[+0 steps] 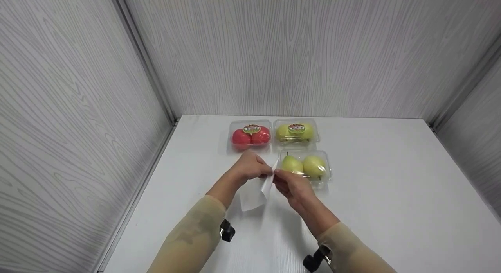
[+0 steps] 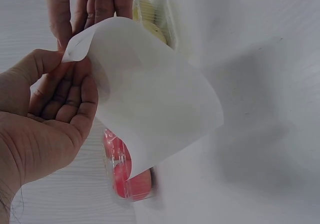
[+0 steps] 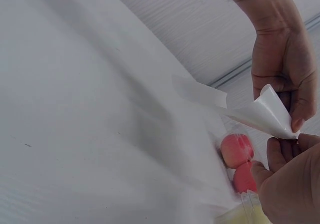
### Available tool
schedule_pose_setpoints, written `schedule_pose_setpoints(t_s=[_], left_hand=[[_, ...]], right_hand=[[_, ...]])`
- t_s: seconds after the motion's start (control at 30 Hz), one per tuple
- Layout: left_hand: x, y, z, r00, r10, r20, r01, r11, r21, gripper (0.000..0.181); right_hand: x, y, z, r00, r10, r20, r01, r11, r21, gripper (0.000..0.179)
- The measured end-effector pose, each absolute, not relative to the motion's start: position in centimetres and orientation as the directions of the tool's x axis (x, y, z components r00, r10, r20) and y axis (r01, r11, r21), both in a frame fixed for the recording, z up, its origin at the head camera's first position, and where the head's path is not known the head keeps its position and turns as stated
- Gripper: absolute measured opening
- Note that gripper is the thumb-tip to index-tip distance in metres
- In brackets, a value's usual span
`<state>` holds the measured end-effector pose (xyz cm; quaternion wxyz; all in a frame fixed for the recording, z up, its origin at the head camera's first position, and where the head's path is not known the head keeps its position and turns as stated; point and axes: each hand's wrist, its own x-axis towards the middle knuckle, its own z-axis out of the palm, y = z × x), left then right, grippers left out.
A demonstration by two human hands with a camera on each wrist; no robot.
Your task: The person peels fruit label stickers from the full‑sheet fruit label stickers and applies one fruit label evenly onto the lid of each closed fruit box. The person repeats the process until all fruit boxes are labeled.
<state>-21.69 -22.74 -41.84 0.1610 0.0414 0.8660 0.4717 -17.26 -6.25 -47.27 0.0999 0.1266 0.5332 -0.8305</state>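
Note:
A thin white paper sheet (image 1: 252, 198) hangs between the two hands above the table. My left hand (image 1: 252, 166) pinches one corner of it between thumb and forefinger, the other fingers loosely curled. Close beside it, my right hand (image 1: 295, 187) pinches the same corner with its fingertips. In the left wrist view the sheet (image 2: 155, 93) bends in a wide curve and its held corner folds over. Just beyond the right hand is a clear plastic box of two pears (image 1: 313, 166), with no label visible on its lid.
At the back of the white table (image 1: 391, 187) stands a clear box of red fruit (image 1: 250, 138). To its right is another box of yellow-green fruit (image 1: 295, 134). Both have an oval label on the lid. Grey wood-grain panels (image 1: 274, 54) enclose the back and sides.

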Motion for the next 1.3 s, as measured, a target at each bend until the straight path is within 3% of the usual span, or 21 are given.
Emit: schedule_pose_setpoints(t_s=[0.6,0.93,1.3], left_hand=[[-21.62,-22.34,-41.87,-0.926,0.212,-0.313,-0.205,0.413,0.887,0.016],[-22.37,-22.68,-41.43,-0.83,0.283,-0.481,-0.413,0.268,0.871,0.014],[-22.5,-22.79,-41.45,-0.806,0.276,-0.524,-0.485,0.198,0.852,0.013]], right_hand=[[-17.6,-6.04,-47.23,-0.937,-0.032,-0.349,0.328,-0.427,-0.843,0.015],[-17.77,-5.8,-47.24,-0.946,-0.064,-0.317,0.313,-0.425,-0.849,0.019],[-17.96,-5.66,-47.15,-0.942,-0.077,-0.327,0.327,-0.434,-0.84,0.014]])
